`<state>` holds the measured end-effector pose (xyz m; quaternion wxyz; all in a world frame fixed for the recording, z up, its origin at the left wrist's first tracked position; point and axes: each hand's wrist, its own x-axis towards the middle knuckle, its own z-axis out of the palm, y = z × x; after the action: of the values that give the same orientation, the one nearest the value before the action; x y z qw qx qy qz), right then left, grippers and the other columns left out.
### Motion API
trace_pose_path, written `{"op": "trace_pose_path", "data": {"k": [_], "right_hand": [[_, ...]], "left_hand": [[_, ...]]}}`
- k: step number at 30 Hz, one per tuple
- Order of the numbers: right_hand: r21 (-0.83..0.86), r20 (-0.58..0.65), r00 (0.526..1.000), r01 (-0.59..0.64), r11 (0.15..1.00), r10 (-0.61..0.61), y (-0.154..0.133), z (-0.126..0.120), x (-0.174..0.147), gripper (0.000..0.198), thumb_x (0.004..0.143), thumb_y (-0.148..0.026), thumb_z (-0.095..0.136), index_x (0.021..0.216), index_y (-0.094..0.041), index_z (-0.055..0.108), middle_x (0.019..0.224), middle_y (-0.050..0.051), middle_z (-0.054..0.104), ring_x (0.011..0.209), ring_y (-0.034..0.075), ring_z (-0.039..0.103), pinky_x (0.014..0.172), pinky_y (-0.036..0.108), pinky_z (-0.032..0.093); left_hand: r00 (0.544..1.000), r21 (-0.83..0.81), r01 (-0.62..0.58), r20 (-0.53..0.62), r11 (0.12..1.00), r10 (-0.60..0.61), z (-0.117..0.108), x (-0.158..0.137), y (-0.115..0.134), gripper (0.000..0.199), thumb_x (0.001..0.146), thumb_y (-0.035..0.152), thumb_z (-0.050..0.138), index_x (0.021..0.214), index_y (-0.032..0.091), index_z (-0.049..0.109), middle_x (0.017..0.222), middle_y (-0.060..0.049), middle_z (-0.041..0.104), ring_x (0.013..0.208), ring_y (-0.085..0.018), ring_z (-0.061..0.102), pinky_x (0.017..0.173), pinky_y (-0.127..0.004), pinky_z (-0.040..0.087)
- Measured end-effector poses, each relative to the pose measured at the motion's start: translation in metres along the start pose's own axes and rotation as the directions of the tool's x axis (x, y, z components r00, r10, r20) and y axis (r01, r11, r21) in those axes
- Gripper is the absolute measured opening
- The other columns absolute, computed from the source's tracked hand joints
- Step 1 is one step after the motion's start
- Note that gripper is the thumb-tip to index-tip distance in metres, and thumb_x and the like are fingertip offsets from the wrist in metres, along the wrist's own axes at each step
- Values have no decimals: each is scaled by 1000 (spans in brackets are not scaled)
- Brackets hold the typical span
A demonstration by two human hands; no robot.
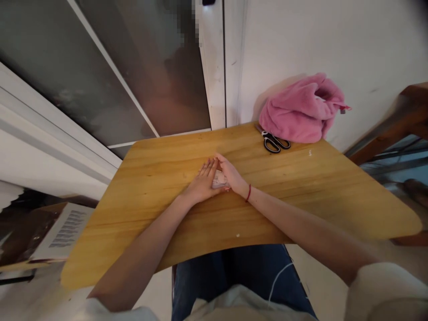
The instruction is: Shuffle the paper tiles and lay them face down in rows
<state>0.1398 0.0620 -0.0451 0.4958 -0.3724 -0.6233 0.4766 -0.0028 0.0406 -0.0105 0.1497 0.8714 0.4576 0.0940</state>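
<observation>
As both hands lie flat, the left hand [203, 180] and right hand [231, 174] press a small folded paper [220, 179] to the bench [301, 200], fingers together, apparently creasing it, well short of the scissors [274, 141].

A small folded piece [220, 179] is being pressed on the middle of the worktop [160, 187] between the left hand [201, 183] and right hand [232, 174]; scissors [273, 141] are lying behind to the right, touching a bundled cloth [301, 111] against the wall
</observation>
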Motion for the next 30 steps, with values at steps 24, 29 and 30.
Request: {"op": "trace_pose_path", "data": {"k": [24, 29, 30], "right_hand": [[431, -258, 941, -91, 898, 219, -22, -44, -15, 22, 75, -31, 50, 91, -19, 56, 122, 11, 59, 121, 20, 53, 106, 38, 41], [380, -238, 954, -79, 922, 180, -22, -43, -15, 20, 78, -33, 49, 87, -19, 60, 113, 9, 63, 115, 20, 56, 102, 39, 44], [376, -240, 954, -80, 923, 180, -23, -43, -15, 20, 79, -33, 49, 87, -19, 60, 111, 9, 63, 114, 20, 56, 100, 39, 45]], "left_hand": [[986, 118, -160, 57, 980, 155, 10, -27, 34, 56, 96, 51, 31, 148, 29, 31, 157, -7, 24, 146, -29, 15, 117, -57, 10], [958, 107, -281, 91, 954, 272, 14, -31, 47, 54, 96, 48, 35, 145, 26, 36, 156, -9, 28, 146, -30, 15, 117, -57, 10], [949, 84, -308, 91, 948, 301, 12, -31, 49, 52, 95, 47, 37, 143, 25, 39, 155, -8, 31, 145, -29, 19, 117, -55, 12]]}}
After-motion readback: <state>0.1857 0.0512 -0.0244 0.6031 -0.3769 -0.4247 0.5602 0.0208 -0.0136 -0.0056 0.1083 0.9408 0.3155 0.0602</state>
